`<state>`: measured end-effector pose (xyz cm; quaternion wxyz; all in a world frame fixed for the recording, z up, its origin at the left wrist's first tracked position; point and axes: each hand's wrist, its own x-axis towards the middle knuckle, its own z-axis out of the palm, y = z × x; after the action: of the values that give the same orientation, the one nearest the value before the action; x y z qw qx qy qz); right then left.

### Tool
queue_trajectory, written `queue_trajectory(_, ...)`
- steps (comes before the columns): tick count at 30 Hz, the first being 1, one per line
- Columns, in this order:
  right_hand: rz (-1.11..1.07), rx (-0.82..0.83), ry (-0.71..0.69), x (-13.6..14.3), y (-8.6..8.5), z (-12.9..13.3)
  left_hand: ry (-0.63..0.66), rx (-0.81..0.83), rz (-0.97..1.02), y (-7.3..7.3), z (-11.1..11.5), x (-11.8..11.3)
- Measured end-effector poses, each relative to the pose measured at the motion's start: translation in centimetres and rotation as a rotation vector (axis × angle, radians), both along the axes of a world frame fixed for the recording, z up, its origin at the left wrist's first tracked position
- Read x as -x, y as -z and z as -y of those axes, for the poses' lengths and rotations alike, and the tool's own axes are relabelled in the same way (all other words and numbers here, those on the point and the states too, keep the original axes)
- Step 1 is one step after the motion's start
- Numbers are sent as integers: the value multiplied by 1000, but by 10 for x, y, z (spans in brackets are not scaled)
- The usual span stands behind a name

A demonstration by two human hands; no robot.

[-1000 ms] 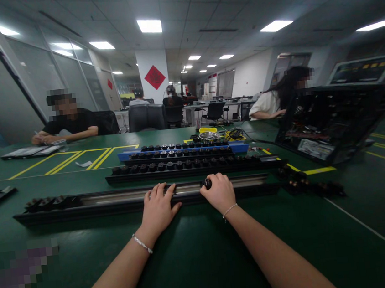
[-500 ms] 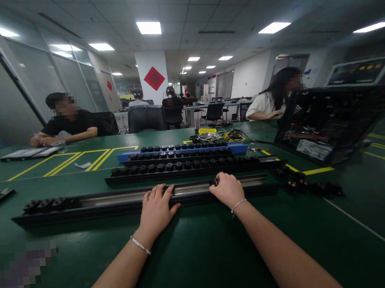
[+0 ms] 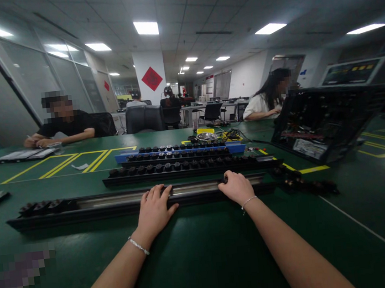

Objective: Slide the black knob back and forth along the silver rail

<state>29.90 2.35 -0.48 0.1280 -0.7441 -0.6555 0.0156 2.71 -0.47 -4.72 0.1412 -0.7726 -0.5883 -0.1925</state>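
Note:
A long black rail (image 3: pixel 93 213) with a pale metallic channel lies across the table in front of me. Across its middle rests my left hand (image 3: pixel 154 207), fingers spread over the channel and thumb along the near side. My right hand (image 3: pixel 236 187) is closed in a pinch around a small black round part (image 3: pixel 225 180) at the channel, towards the right; the fingers hide most of that part. Several black socket-like modules (image 3: pixel 42 205) sit together at the rail's left end.
Behind lie another black rail (image 3: pixel 182 173) full of modules and a blue rail (image 3: pixel 236 146). Loose dark parts (image 3: pixel 307 186) lie right of my rail. An open computer case (image 3: pixel 309 125) stands at the right. Two people sit across the green table (image 3: pixel 204 252).
My right hand has moved a little to the right along the rail, still pinching the small black part. My left hand stays on the rail. The whole view has shifted slightly.

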Motion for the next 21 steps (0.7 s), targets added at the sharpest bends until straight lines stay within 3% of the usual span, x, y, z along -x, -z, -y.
queue_trajectory(6,16,-120,-23,-21,8,4,-6,-7,-1,0,0,0)
queue_trajectory(21,34,-279,145,-50,27,1,2,2,-4,-2,1,0)
